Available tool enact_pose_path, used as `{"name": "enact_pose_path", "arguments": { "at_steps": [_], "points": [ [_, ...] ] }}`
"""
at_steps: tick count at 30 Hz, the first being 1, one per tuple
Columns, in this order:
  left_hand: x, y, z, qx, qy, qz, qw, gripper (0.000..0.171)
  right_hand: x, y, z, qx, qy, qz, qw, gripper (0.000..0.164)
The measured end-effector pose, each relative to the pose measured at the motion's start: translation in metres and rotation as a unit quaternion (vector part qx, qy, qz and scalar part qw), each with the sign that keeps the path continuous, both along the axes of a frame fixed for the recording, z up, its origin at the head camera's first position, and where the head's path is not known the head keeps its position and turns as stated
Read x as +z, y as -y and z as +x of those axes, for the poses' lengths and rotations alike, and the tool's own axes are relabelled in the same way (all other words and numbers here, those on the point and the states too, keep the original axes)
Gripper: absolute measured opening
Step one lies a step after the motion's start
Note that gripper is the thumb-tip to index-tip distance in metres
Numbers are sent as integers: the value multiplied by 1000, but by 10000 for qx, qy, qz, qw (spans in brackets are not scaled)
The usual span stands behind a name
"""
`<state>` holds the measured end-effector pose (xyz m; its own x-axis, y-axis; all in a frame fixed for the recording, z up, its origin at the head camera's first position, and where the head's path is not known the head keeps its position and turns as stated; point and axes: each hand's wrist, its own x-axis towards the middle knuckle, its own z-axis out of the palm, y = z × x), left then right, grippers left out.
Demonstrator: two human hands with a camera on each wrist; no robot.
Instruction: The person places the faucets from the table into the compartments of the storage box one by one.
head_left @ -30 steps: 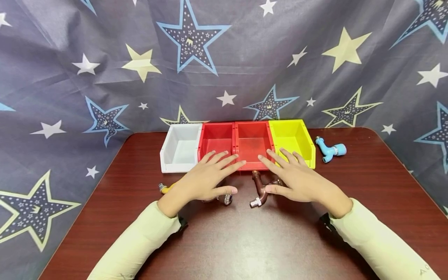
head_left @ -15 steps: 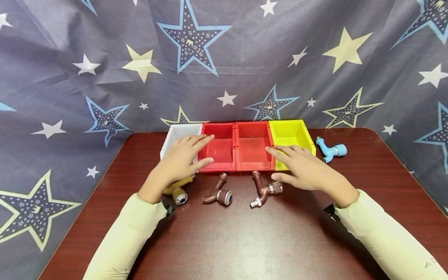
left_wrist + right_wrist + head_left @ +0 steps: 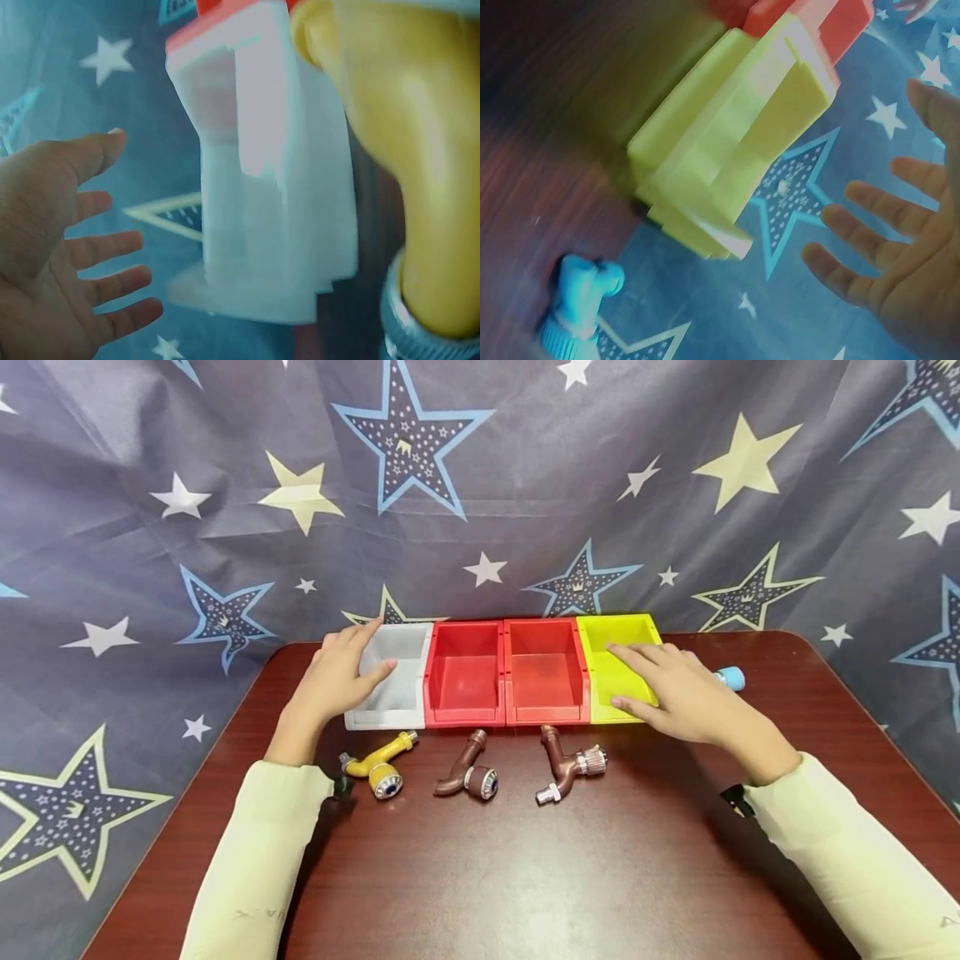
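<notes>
The left hand (image 3: 333, 677), left of centre in the head view, is loosely spread, its fingers pointing up the frame and its thumb reaching over the white bin (image 3: 386, 720). In the left wrist view we see that hand along the left edge, with starred curtain (image 3: 525, 477) showing between its fingertips and the white bin at the centre. The right hand (image 3: 686, 697), right of centre in the head view, is also spread, its fingers and thumb over the yellow bin (image 3: 611, 714); in the right wrist view we find it at the right, its fingertips apart from that bin. Across the middle of the head view we see the bins in one row: white, then the left red bin (image 3: 467, 717), the right red bin (image 3: 547, 716) and yellow. Just below them on the brown table (image 3: 480, 885) we see the yellow tap (image 3: 384, 773) under the white bin, the left brown tap (image 3: 477, 781) under the left red bin, and the right brown tap (image 3: 564, 766) under the right red bin. We see the blue tap (image 3: 731, 678) right of the yellow bin, partly hidden by the right hand; the right wrist view shows it at lower left.
</notes>
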<state>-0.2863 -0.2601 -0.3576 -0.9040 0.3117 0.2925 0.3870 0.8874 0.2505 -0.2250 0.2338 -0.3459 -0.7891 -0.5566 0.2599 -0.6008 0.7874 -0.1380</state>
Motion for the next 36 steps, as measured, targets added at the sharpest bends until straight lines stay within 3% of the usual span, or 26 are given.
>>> {"name": "enact_pose_path", "arguments": {
  "at_steps": [7,10,11,13,17,19,22,24,26,30,36],
  "points": [
    [-14,20,-19,163,369,634,9972,73,5,-22,-9,-132,-149,152,9997,74],
    [-18,26,-25,374,807,1268,9879,74,6,-32,-11,-166,-235,110,9995,72],
    [-19,28,-27,484,1014,1553,9814,74,6,-34,-11,-185,-249,96,9995,72],
    [-21,32,-30,723,1451,2240,9610,72,6,-39,-12,-234,-237,90,9994,72],
    [-21,37,-33,1126,2198,3589,9001,65,4,-48,-14,-340,-179,130,9992,73],
    [-20,41,-35,1203,2524,4020,8719,62,3,-52,-15,-409,-130,154,9990,73],
    [-18,46,-37,1254,2969,4316,8425,58,1,-58,-16,-529,-60,169,9984,73],
    [-19,49,-39,1266,3200,4352,8319,58,0,-61,-17,-585,-33,184,9981,72],
    [-19,51,-39,1277,3321,4364,8264,57,-1,-65,-17,-624,-14,224,9978,71],
    [-15,53,-37,1239,3370,4498,8178,52,-2,-71,-18,-716,74,289,9970,69],
    [-10,52,-35,1075,3357,4962,7934,42,-4,-79,-19,-876,338,366,9949,69]
  ]
}}
